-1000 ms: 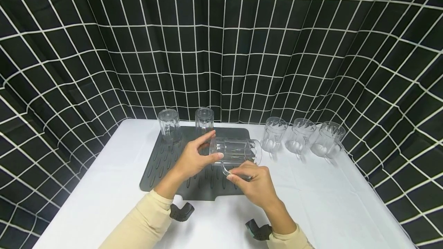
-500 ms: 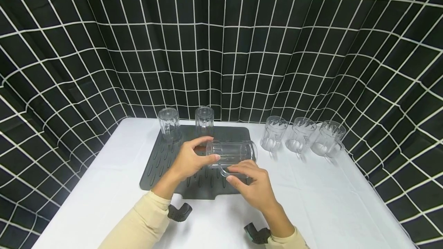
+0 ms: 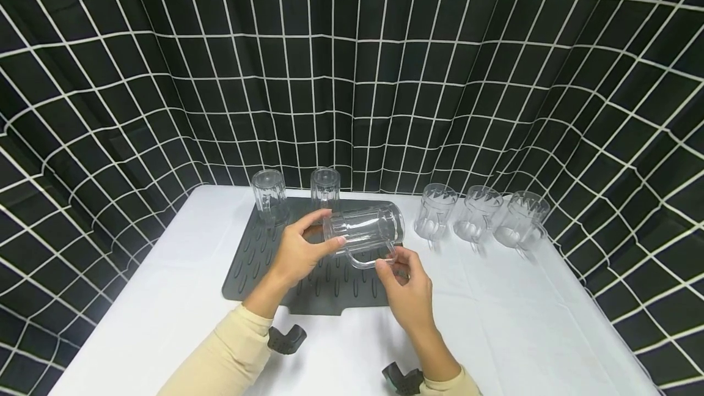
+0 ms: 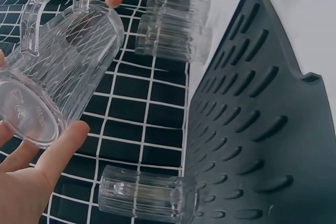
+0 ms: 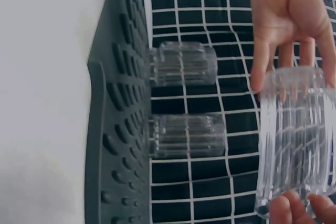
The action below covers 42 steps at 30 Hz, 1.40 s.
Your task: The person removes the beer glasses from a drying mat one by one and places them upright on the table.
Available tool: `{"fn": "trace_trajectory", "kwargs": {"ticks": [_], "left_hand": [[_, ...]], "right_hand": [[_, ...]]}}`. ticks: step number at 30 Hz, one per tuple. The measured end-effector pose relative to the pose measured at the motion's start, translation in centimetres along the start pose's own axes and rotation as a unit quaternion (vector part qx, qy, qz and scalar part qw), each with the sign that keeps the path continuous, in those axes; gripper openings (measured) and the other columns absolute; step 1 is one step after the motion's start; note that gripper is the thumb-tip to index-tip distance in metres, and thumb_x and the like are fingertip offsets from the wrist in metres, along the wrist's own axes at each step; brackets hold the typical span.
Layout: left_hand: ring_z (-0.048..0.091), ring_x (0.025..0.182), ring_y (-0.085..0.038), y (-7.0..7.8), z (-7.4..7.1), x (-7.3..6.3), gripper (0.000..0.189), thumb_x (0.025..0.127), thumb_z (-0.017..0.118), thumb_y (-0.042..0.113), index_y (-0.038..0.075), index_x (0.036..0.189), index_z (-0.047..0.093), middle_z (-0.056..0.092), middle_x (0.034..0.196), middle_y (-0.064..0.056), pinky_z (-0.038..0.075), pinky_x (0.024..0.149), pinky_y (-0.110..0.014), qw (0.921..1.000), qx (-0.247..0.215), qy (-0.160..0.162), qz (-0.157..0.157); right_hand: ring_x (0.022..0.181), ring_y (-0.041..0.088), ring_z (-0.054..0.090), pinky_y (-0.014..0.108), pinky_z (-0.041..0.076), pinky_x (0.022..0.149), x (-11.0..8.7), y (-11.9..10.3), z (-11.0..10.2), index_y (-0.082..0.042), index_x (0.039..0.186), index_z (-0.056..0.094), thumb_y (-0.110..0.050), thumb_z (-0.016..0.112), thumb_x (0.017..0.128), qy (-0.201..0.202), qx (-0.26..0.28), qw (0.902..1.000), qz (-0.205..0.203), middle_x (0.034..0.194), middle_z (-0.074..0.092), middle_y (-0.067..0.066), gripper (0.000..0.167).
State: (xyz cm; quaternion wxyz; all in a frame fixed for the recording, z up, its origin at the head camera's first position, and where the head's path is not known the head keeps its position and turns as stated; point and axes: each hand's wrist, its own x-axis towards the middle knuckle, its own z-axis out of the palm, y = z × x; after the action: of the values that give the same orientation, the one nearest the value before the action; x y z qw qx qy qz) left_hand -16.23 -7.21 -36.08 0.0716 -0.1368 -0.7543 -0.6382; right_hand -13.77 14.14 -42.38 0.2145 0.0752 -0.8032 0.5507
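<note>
A clear glass mug [image 3: 365,228] lies sideways in the air over the dark grey drying mat [image 3: 247,280], its mouth to the right and slightly raised, its handle toward me. My left hand [image 3: 299,249] grips it round the base, thumb in front and fingers behind, as the left wrist view of the mug's base [image 4: 26,111] also shows. With thumb and fingers my right hand [image 3: 407,286] pinches the handle near its mouth end. In the right wrist view, fingertips [image 5: 294,208] of the right hand touch the mug's lower end.
Two mugs, one at the left [image 3: 269,197] and one beside it [image 3: 325,191], stand upside down at the mat's back edge. Three upright mugs [image 3: 477,216] form a row on the white tablecloth [image 3: 522,322] at the right. Black gridded curtain [image 3: 352,78] surrounds the table.
The mug's mouth end has risen and the mug has shifted slightly left. My right hand has turned and moved along the handle toward the mouth. The left hand keeps its hold on the base.
</note>
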Motion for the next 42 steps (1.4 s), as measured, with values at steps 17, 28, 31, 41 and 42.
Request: {"fn": "trace_trajectory", "kwargs": {"ticks": [17, 28, 31, 41, 42], "left_hand": [[0.047, 0.125, -0.033, -2.7, 0.1, 0.4, 0.072, 0.08, 0.079, 0.004, 0.002, 0.142, 0.044, 0.041, 0.145, -0.014, 0.053, 0.088, -0.035, 0.9986, -0.039, -0.034, 0.007], [0.048, 0.126, -0.036, -4.4, 0.2, 0.3, 0.08, 0.076, 0.081, -0.001, 0.002, 0.145, 0.039, 0.037, 0.144, -0.018, 0.049, 0.094, -0.031, 0.9941, -0.077, -0.077, 0.0], [0.043, 0.13, -0.034, -4.6, 0.3, 0.3, 0.081, 0.076, 0.081, 0.0, 0.001, 0.145, 0.039, 0.038, 0.144, -0.018, 0.044, 0.098, -0.03, 0.995, -0.064, -0.076, 0.002], [0.043, 0.131, -0.03, -5.4, 0.9, 0.2, 0.088, 0.075, 0.082, -0.001, 0.0, 0.148, 0.033, 0.042, 0.135, -0.014, 0.041, 0.1, -0.024, 0.9963, -0.03, -0.08, 0.0], [0.044, 0.129, -0.031, -5.5, 1.0, 0.2, 0.088, 0.075, 0.082, -0.001, 0.0, 0.148, 0.032, 0.043, 0.134, -0.014, 0.041, 0.099, -0.024, 0.9964, -0.029, -0.079, 0.003]], "right_hand": [[0.093, 0.022, 0.063, 0.045, 0.054, 0.084, 0.0, -0.2, 0.7, -0.001, 0.106, 0.062, -0.033, 0.065, 0.093, -0.011, 0.014, 0.9995, 0.025, 0.102, 0.065, 0.005, 0.034], [0.1, 0.026, 0.064, 0.028, 0.055, 0.083, 0.7, -0.4, 0.3, 0.006, 0.109, 0.061, -0.015, 0.06, 0.097, -0.015, 0.139, 0.9901, -0.012, 0.107, 0.065, 0.015, 0.023], [0.096, 0.031, 0.064, 0.033, 0.057, 0.078, 0.8, -0.9, 0.3, 0.01, 0.108, 0.059, -0.012, 0.055, 0.099, -0.03, 0.187, 0.9817, -0.018, 0.103, 0.064, 0.021, 0.023], [0.094, 0.03, 0.06, 0.047, 0.056, 0.078, 1.1, -2.7, 0.3, 0.017, 0.106, 0.05, -0.014, 0.045, 0.102, -0.102, 0.353, 0.9299, 0.013, 0.103, 0.058, 0.028, 0.032], [0.094, 0.03, 0.059, 0.049, 0.056, 0.08, 1.2, -2.8, 0.4, 0.017, 0.106, 0.05, -0.014, 0.044, 0.102, -0.109, 0.362, 0.9258, 0.014, 0.103, 0.058, 0.027, 0.031]]}}
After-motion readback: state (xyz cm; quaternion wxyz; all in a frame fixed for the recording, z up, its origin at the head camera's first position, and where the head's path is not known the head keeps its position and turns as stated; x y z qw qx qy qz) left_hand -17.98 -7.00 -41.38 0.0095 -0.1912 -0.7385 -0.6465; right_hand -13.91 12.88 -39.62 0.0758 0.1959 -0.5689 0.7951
